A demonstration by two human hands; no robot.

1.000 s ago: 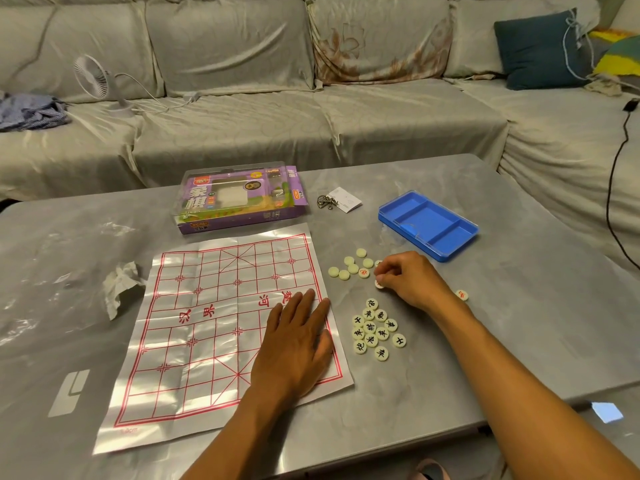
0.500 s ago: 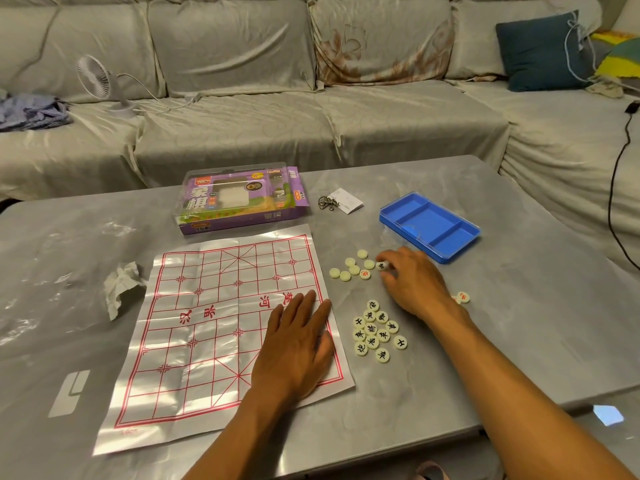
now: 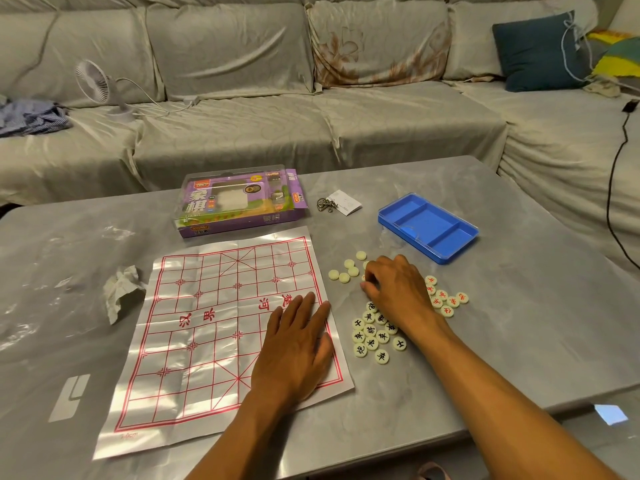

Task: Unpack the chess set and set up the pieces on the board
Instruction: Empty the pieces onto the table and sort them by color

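Since a moment ago the right hand (image 3: 398, 292) has drawn back from the blank discs (image 3: 346, 271), fingers curled — what they pinch is hidden. Left hand (image 3: 298, 344) lies flat on the paper board (image 3: 207, 323). Black-lettered pieces (image 3: 375, 336) sit beside it, red-lettered pieces (image 3: 446, 297) near the blue tray (image 3: 429, 226).

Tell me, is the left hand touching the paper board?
Touching. The head view shows the left hand lying flat, fingers straight, on the near right corner of the paper board, covering part of its red grid, with no gap visible beneath the palm.
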